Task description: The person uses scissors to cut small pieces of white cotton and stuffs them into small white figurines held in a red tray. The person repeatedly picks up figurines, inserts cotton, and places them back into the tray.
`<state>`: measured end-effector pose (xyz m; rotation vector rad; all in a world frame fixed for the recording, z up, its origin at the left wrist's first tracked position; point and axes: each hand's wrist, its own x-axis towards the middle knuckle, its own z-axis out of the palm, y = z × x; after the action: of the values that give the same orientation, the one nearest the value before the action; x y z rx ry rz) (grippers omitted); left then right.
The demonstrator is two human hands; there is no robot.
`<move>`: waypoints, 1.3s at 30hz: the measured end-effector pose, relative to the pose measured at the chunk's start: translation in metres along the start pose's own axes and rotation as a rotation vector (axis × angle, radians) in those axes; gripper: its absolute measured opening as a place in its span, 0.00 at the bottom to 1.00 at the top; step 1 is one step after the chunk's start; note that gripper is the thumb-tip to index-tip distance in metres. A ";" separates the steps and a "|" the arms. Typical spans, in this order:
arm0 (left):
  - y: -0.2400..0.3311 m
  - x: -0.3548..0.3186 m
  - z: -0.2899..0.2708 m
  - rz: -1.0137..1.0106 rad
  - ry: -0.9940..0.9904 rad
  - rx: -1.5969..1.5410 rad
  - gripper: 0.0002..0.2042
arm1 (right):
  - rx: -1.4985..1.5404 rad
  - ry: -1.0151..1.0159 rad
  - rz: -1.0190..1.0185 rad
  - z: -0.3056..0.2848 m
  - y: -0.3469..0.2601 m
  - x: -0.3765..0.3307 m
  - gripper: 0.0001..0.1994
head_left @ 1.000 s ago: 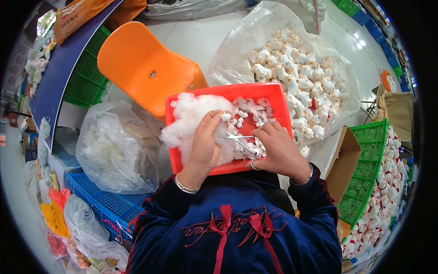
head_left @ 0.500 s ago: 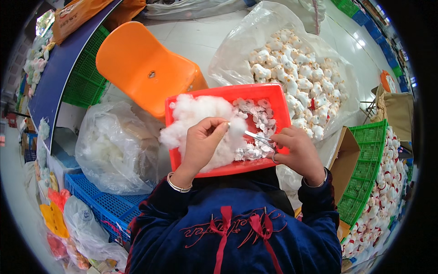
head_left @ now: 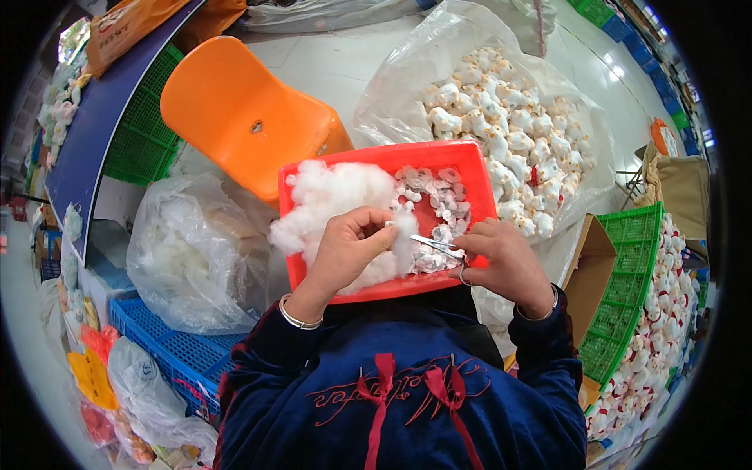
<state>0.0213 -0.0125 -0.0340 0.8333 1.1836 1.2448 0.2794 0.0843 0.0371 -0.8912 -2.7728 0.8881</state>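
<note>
My left hand (head_left: 352,244) is closed in a pinch over the fluffy white stuffing (head_left: 337,192). A small white piece (head_left: 389,224) shows at its thumb and fingertip. My right hand (head_left: 501,258) grips a slim ring-handled metal tool (head_left: 435,245), scissors or forceps; I cannot tell which. The tool points left toward the pinched piece, its tips slightly apart and clear of my left fingers. Both hands are above a red plastic tray (head_left: 483,176). Stuffing fills the tray's left part; many small white fabric pieces (head_left: 446,192) lie along its right side.
Beyond the tray stand an orange chair (head_left: 243,117) and a clear bag (head_left: 392,102) of small white plush pieces (head_left: 501,133). At left, a plastic bag of stuffing (head_left: 196,258) rests on a blue crate (head_left: 172,345). A cardboard box (head_left: 587,262) and green crate (head_left: 627,290) flank my right arm.
The metal tool has moved slightly left and down, and its tips now show apart. My left hand stays pinched, its fingers turned a little. The view has shifted slightly.
</note>
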 end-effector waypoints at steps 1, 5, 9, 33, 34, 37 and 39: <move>0.001 0.000 -0.001 -0.011 -0.023 -0.022 0.07 | -0.011 0.006 -0.010 0.001 0.002 0.000 0.20; 0.002 0.004 -0.006 -0.013 -0.047 -0.088 0.06 | -0.050 0.018 0.009 -0.002 0.007 -0.006 0.28; 0.002 0.003 -0.008 0.062 0.091 0.015 0.06 | 0.136 0.073 -0.026 -0.002 0.013 -0.008 0.34; 0.006 0.004 0.000 0.063 0.136 -0.102 0.08 | -0.145 0.132 0.053 0.002 0.000 -0.003 0.16; 0.007 0.004 0.001 0.048 0.129 -0.109 0.08 | -0.150 0.120 0.060 0.001 0.000 -0.002 0.16; 0.009 0.002 0.002 0.010 0.112 -0.073 0.07 | -0.148 0.095 0.053 -0.001 -0.001 0.000 0.16; 0.009 0.002 0.002 -0.002 0.105 -0.060 0.07 | -0.138 0.086 0.044 -0.001 -0.001 0.000 0.15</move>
<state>0.0208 -0.0090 -0.0255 0.7299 1.2241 1.3292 0.2791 0.0846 0.0386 -0.9893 -2.7771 0.6537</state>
